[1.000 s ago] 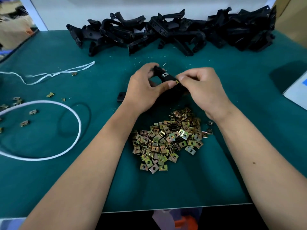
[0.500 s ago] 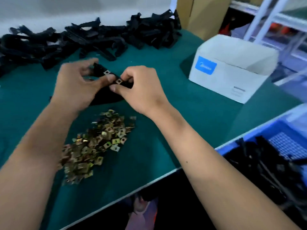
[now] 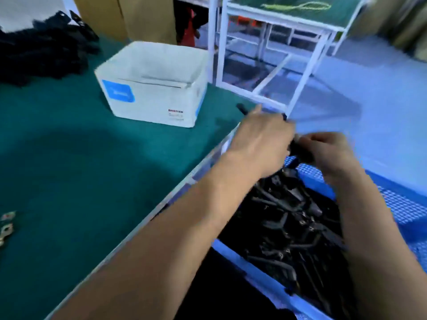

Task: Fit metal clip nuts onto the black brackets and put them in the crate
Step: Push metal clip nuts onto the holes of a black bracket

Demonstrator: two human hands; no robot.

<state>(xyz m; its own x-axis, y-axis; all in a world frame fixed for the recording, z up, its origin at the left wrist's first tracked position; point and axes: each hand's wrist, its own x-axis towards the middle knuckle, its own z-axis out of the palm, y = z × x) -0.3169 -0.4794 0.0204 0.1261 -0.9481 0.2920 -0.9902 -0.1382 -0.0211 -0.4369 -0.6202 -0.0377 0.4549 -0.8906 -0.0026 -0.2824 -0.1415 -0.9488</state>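
Few brass-tone clip nuts [image 3: 7, 224] at far left on green felt counter [image 3: 69, 158]. Matte black bracket pile [image 3: 44, 54] at back. White cardboard box [image 3: 152, 86], top open. Left hand [image 3: 261, 144] and right hand [image 3: 328, 151], motion-blurred, fingers curled, gripping black bracket [image 3: 300, 151] past counter edge, above blue mesh-walled crate [image 3: 406, 209] heaped with brackets.

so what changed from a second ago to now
Both hands, left hand and right hand, carried the black bracket from above the clip nut pile on the green table rightward, off the table edge, to above the blue crate of brackets. Both still hold it; nothing released. The white box stayed put.
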